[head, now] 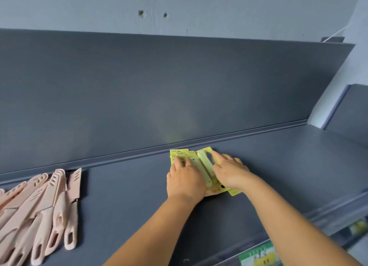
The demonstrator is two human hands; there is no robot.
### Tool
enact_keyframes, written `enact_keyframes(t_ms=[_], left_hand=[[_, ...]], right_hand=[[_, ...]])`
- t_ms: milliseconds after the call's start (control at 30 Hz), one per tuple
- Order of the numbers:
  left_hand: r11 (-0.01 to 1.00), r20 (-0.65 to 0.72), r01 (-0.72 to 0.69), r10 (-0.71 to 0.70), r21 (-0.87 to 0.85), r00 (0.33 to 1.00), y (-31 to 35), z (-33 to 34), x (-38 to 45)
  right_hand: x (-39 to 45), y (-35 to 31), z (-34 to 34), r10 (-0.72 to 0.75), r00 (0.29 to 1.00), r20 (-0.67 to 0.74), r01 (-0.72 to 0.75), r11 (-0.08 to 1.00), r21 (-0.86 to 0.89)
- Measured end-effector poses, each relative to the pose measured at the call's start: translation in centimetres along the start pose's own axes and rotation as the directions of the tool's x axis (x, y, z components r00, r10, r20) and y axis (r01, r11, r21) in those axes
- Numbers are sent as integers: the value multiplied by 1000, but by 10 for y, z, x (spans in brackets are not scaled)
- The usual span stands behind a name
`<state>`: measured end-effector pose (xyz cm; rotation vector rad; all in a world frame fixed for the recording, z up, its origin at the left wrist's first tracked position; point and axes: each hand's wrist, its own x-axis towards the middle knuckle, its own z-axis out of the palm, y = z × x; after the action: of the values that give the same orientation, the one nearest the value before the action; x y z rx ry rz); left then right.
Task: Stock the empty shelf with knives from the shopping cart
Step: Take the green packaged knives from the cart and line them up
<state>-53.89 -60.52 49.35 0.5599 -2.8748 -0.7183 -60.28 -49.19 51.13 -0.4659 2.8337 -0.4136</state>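
Observation:
A small stack of green knives on yellow-green cards lies flat on the dark grey shelf, close to its back panel. My left hand rests flat on the left side of the stack, fingers straight. On the right side my right hand lies on the cards with its fingers spread. Much of the packaging is hidden under both palms. Several pink sheathed knives lie fanned out at the shelf's left end. The shopping cart is out of view.
The shelf's upright back panel rises behind the stack, with a pale wall above it. A green label sits on the shelf's front edge at the lower right. Another grey unit stands to the far right.

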Motion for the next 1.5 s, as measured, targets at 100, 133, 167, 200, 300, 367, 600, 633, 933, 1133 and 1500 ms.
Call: enact_keyframes(t_ms=[100,133,167,200,300,367,600,633,933,1133,1500], left_hand=[[1000,15,-10,10,-23,1000,-2,-3,0],[999,14,-17,17,-27,1000,-3,-4,0],[999,6,-30,31,-28,1000,-4,-6,-1],[998,-9,-56,55,-25,998,-3,-8,-2],[980,-80,-200,200,2,977,1,-16,-14],[941,-116,-334,338,47,934,7,-21,-26],[743,-12,-659,664,120,747,23,-20,-93],[715,5,-691,695,111,719,25,-17,-105],[441,206,-898,879,-5,430,29,37,-209],[330,372,-932,892,-150,256,29,91,-274],[114,611,-944,784,-310,-107,73,204,-414]], right_hand=[[-5,-4,-1,25,999,-24,-25,1000,14],[-8,-5,-1,36,998,-47,-35,999,19],[-13,-7,-2,46,996,-81,-44,999,27],[-19,-8,-3,56,991,-122,-51,998,38],[-46,-11,-7,65,962,-266,-52,997,56],[-70,-11,-10,79,931,-356,-63,996,57],[-170,2,7,247,832,-497,-239,968,81],[-185,6,13,281,818,-502,-272,958,93],[-305,45,97,592,662,-460,-556,799,228],[-375,71,158,773,505,-385,-701,627,340],[-502,152,262,980,161,-117,-808,199,555]])
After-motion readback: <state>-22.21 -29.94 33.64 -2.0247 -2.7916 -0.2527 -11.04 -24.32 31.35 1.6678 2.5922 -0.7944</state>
